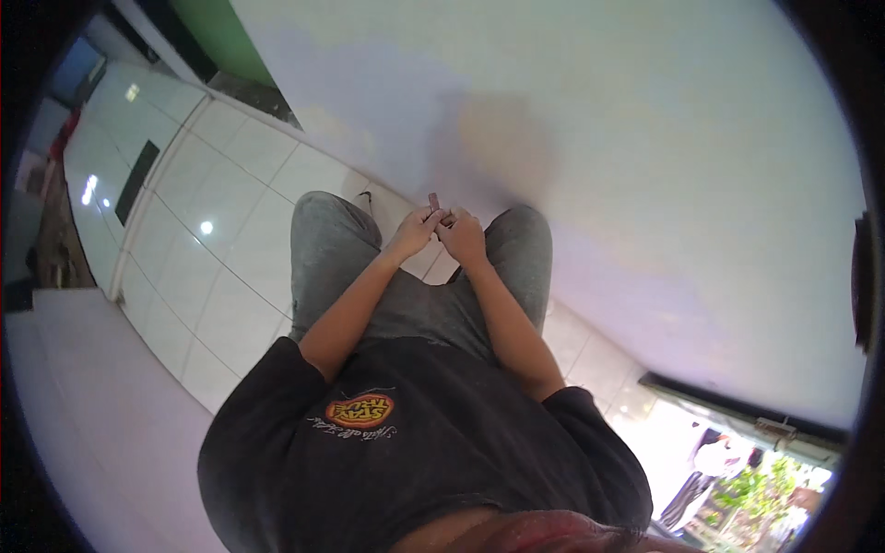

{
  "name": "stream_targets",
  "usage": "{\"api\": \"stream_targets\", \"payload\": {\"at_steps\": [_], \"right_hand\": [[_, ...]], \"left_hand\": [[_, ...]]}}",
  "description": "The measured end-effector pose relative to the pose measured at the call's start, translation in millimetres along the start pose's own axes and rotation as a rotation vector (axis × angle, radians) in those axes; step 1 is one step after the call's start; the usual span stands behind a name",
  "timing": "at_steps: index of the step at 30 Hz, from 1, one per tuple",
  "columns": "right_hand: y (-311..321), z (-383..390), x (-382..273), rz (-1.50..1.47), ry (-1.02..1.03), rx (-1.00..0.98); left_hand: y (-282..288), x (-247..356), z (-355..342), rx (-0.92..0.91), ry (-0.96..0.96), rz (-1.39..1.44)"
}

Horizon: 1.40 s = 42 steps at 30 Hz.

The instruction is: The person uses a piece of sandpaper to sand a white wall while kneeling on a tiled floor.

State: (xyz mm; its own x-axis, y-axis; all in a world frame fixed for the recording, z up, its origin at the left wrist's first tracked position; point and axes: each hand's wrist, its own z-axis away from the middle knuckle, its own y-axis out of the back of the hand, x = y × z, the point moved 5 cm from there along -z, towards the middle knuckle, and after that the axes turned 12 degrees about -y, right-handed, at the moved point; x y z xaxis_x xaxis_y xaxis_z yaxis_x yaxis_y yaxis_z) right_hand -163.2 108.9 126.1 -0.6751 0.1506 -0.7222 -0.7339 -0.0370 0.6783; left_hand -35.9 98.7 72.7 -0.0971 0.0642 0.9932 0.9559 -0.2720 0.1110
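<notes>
A small, narrow pinkish-brown object (433, 200) sticks up from between my hands, held over my grey-trousered legs. My left hand (414, 230) has its fingers closed on it, and my right hand (462, 238) is closed around its lower part, close against the left. Its exact kind is too small to tell. Beside my left knee, a thin dark curved item (367, 199) shows, too small to identify. My knees are bent, one on either side of my hands.
White tiled floor (221, 276) stretches to the left, crossed by a low ridge. A pale wall (664, 184) faces me; another (92, 387) is at lower left. An opening at lower right shows plants (751, 498) and hanging cloth (687, 498).
</notes>
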Motion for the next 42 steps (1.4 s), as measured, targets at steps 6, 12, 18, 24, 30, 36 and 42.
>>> {"api": "stream_targets", "payload": {"at_steps": [6,12,18,24,30,36,42], "right_hand": [[12.6,-15.3,28.8,-0.062,-0.054,-0.008],[3.6,-34.0,38.2,-0.644,-0.118,-0.135],[-0.5,-37.2,39.6,-0.637,-0.190,-0.090],[5.6,-26.9,41.9,-0.759,-0.353,-0.240],[-4.6,-34.3,38.2,-0.698,-0.284,-0.050],[14.0,-27.9,44.7,-0.453,-0.218,0.065],[23.0,-31.4,45.0,-0.392,-0.161,0.097]], "left_hand": [[-0.1,-27.7,-5.0,-0.013,0.104,0.134],[3.8,-16.0,-0.4,-0.107,-0.012,-0.027],[1.9,-7.5,2.7,-0.108,-0.018,-0.006],[-3.3,-10.6,4.4,-0.126,-0.033,0.035],[0.8,-6.5,6.4,-0.123,0.081,-0.009],[25.0,-5.5,3.3,0.055,0.004,-0.325],[47.4,22.2,-14.6,0.189,-0.137,-0.365]]}}
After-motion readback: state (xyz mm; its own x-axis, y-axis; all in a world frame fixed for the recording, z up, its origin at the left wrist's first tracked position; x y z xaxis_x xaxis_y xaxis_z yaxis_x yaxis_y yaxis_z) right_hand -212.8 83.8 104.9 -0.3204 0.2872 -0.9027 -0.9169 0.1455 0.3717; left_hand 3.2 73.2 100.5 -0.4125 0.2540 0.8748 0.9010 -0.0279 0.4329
